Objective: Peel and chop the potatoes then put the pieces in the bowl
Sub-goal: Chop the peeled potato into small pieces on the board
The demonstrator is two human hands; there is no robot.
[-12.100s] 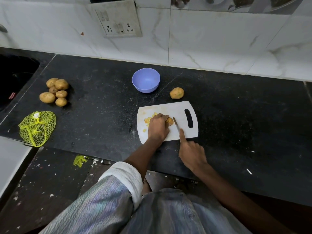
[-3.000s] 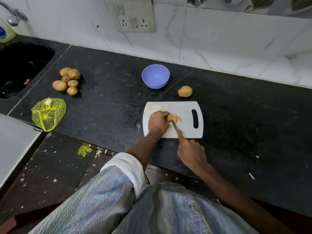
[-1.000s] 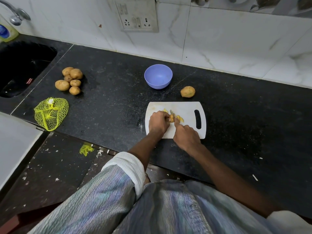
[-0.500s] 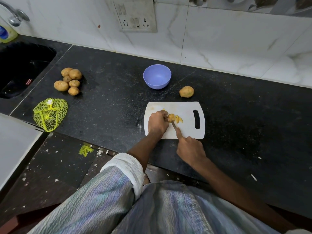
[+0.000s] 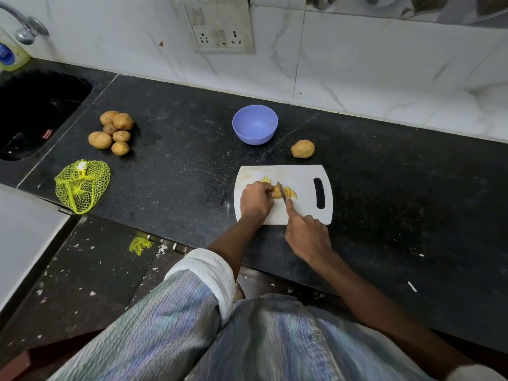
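Black stone counter point(image 5: 178, 166), white tiled wall behind. White cutting board point(image 5: 302, 210) lies near the counter's front edge, handle slot to the right.

Left hand point(image 5: 255, 200) rests on the board's left half, fingers curled over a potato piece point(image 5: 277, 192), pinning it down. Right hand point(image 5: 306, 237) grips the knife point(image 5: 282, 191); index finger stretched along the spine, other fingers wrapped round the handle, which is hidden in the fist. Blade sits on the potato piece just right of the left fingertips. Cut slices point(image 5: 290, 193) lie fanned against the blade's right side. A few more yellow bits point(image 5: 265, 179) show behind the left hand; whether chopped flesh or peel, hard to tell at this size.

Lilac bowl point(image 5: 255, 125) stands behind the board, apart from it, inside looks bare. One whole potato point(image 5: 302, 149) lies on the counter between bowl and board, off to the right. Heap of unpeeled potatoes point(image 5: 113, 132) well to the left, near the sink point(image 5: 33, 111). Yellow net bag point(image 5: 82, 185) in front of that heap, at the counter's edge. Socket plate point(image 5: 217, 31) on the wall above the bowl. Tap point(image 5: 24, 26) at far left.
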